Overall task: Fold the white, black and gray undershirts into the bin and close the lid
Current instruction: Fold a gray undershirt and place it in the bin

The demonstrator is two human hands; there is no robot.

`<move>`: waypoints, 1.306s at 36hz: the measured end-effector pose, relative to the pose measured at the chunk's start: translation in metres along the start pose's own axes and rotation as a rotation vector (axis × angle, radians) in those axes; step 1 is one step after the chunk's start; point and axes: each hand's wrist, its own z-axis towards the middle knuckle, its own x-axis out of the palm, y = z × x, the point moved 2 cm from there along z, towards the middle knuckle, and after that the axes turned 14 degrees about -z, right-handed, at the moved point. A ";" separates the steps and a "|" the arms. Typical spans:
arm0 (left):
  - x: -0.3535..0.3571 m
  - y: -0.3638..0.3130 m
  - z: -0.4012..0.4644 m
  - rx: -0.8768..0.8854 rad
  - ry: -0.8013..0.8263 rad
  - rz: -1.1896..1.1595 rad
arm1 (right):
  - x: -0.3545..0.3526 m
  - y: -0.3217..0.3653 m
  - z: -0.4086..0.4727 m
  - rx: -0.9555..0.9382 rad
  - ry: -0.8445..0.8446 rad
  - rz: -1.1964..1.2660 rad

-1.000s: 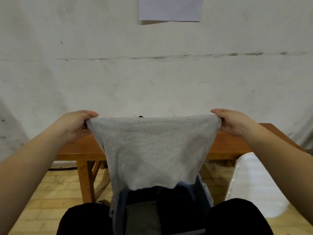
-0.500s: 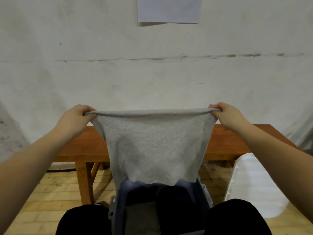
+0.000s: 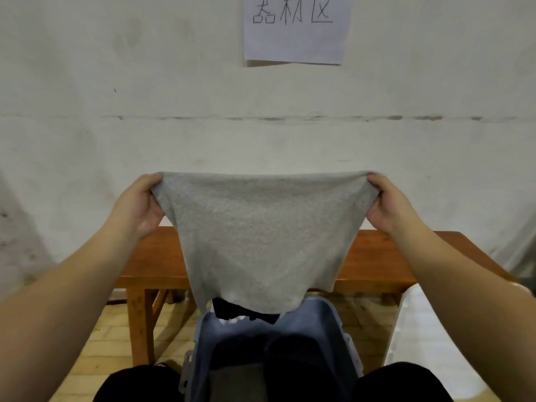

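A gray undershirt (image 3: 261, 236) hangs stretched in the air between my two hands, its lower edge just above the bin. My left hand (image 3: 139, 204) grips its upper left corner and my right hand (image 3: 388, 204) grips its upper right corner. Below it a blue-gray bin (image 3: 330, 323) stands open between my knees. Inside the bin lie a dark folded garment (image 3: 293, 361) and a gray one (image 3: 235, 384). A black garment (image 3: 232, 310) with a bit of white shows at the bin's far edge, partly hidden by the gray shirt.
A brown wooden bench (image 3: 377, 262) runs across behind the bin, against a white wall with a paper sign (image 3: 295, 27). A white lid-like panel (image 3: 420, 338) stands at the right of the bin. My black-trousered knees (image 3: 136, 384) flank the bin on a brick floor.
Both hands have raised the gray undershirt higher, so its lower edge now clears the bin's far rim. The view has tilted upward a little.
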 end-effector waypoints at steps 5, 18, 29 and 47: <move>0.011 -0.011 -0.008 -0.077 0.115 -0.118 | 0.012 0.012 -0.007 0.022 0.121 0.048; 0.121 0.015 -0.047 -0.086 0.617 0.128 | 0.111 0.052 -0.048 -0.332 0.441 -0.146; 0.171 0.064 -0.081 -0.098 0.633 -0.156 | 0.161 0.023 -0.072 -0.348 0.428 -0.057; 0.143 0.064 -0.067 -0.162 0.524 0.480 | 0.142 0.035 -0.061 -0.254 0.661 -0.478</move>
